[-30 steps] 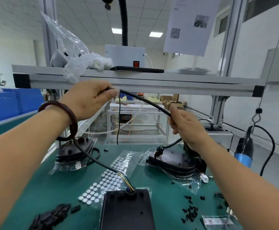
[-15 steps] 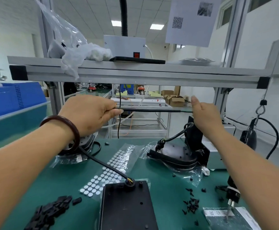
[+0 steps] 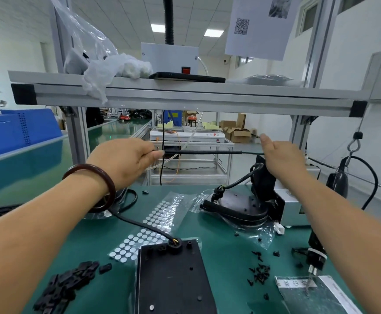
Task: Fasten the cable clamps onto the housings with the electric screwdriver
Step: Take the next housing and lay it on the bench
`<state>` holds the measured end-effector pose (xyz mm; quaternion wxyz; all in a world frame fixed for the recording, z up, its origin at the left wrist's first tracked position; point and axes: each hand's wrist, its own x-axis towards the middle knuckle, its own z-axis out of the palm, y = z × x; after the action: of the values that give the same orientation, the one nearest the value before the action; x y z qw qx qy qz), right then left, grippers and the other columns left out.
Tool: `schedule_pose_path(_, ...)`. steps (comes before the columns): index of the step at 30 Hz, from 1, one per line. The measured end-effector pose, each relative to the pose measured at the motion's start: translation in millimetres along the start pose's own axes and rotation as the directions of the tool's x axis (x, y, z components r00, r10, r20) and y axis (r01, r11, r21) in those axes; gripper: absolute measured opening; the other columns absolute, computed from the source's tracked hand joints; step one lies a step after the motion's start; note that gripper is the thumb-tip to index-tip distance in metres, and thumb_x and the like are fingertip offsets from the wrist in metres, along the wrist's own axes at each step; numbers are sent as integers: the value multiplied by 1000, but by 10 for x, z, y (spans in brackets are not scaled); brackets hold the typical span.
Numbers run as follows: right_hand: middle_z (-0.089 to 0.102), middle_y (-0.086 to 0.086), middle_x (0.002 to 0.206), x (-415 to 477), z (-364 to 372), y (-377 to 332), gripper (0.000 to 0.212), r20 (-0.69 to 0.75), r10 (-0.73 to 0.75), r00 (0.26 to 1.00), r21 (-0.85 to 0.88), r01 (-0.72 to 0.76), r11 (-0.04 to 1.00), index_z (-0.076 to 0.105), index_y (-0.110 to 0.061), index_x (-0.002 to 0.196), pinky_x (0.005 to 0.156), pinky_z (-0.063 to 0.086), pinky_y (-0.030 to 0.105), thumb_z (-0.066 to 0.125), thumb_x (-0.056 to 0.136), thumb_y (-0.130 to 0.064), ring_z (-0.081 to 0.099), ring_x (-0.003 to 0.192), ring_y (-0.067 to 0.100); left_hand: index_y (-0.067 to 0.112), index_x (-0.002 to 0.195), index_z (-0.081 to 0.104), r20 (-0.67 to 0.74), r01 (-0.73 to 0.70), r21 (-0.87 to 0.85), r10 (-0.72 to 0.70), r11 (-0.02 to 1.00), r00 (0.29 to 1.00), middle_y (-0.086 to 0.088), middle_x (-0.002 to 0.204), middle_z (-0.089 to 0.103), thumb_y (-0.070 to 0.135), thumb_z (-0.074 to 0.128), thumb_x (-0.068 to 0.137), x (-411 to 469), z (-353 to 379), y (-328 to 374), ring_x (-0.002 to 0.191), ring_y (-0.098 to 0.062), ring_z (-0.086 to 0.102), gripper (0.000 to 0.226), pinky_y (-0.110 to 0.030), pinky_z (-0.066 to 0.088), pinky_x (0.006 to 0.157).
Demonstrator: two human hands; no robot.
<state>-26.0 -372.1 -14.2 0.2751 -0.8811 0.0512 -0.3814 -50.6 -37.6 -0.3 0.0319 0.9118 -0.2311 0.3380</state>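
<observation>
A black cable is stretched level between my hands, above the bench. My left hand pinches it at the left. My right hand holds its thin wire end, with the grip hidden behind the hand. The cable loops down under my left wrist into the top of a flat black housing at the near centre. A pile of black cable clamps lies at the near left. The electric screwdriver hangs from a hook at the right, partly hidden by my right forearm.
Another black housing with its cable lies on a plastic bag at the middle right. A sheet of round white stickers lies in the centre, and loose black screws at the near right. An aluminium shelf beam crosses overhead.
My hands have moved apart and pulled the cable from a slant into a level line. The right hand slid along it to the thin wire end.
</observation>
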Motion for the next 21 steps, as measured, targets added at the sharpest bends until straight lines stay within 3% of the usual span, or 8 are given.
schedule_pose_path(2, 46, 7, 55, -52, 19, -143, 67, 63, -7, 998, 16, 6, 1000, 41, -9, 52, 52, 28, 32, 26, 101, -53, 42, 54, 23, 27, 130, 49, 101, 90, 33, -93, 995, 991, -1, 128, 52, 57, 25, 90, -108, 34, -10, 120, -23, 48, 56, -40, 41, 99)
schedule_pose_path(4, 52, 11, 63, -169, 56, -264, 65, 166, -26, 986, 38, 20, 999, 47, -7, 60, 61, 35, 34, 25, 101, -53, 47, 61, 25, 24, 150, 17, 23, 75, 62, -77, 995, 997, 2, 152, 26, 44, 40, 93, -331, 116, 75, 140, -21, 23, 65, -44, 15, 117)
schedule_pose_path(8, 47, 4, 64, -549, 220, -311, 52, 350, -52, 935, 33, 44, 999, 43, -12, 63, 56, 33, 29, 28, 103, -43, 42, 59, 16, 23, 129, 57, -106, -165, -66, 157, 984, 982, 5, 127, 59, 31, 52, 92, -822, 326, 334, 117, -18, 55, 38, -34, 33, 107)
schedule_pose_path(12, 48, 2, 69, -927, 432, -163, 44, 485, -18, 874, -39, 42, 998, 42, -14, 67, 64, 34, 33, 33, 103, -38, 46, 69, 22, 35, 121, 60, 303, 53, -233, 21, 971, 953, 16, 119, 64, 42, 40, 98, -1028, 562, 368, 112, -9, 56, 31, -23, 41, 98)
schedule_pose_path(16, 61, 4, 86, -1236, 607, -63, 38, 557, 37, 830, -309, 166, 936, 50, -19, 73, 70, 39, 33, 36, 101, -41, 56, 88, 30, 34, 109, 69, 374, 196, -424, -27, 884, 927, 19, 108, 69, 39, 50, 95, -1035, 685, 300, 103, 2, 60, 24, -18, 45, 92)
schedule_pose_path(18, 62, 3, 106, -1326, 618, -111, 30, 543, -28, 839, -374, 271, 887, 64, -21, 95, 83, 43, 34, 40, 100, -38, 56, 103, 27, 39, 112, 68, 387, 241, -489, -40, 838, 921, 23, 111, 66, 38, 55, 93, -1055, 706, 305, 104, 11, 57, 22, -8, 42, 92)
schedule_pose_path(20, 63, -1, 108, -1391, 620, -249, 26, 495, -186, 849, -141, 289, 947, 68, -19, 110, 92, 42, 29, 49, 97, -31, 55, 106, 19, 41, 115, 65, 414, 271, -503, -46, 821, 909, 23, 114, 65, 37, 56, 92, -1047, 657, 279, 104, 12, 56, 24, -4, 39, 91)
schedule_pose_path(21, 64, -6, 103, -1435, 617, -363, 23, 466, -261, 845, 45, 272, 961, 70, -19, 109, 88, 41, 16, 54, 96, -29, 56, 100, 10, 42, 117, 63, 418, 292, -507, -65, 811, 906, 22, 115, 64, 37, 57, 92, -1024, 604, 225, 105, 9, 57, 26, -6, 39, 93)
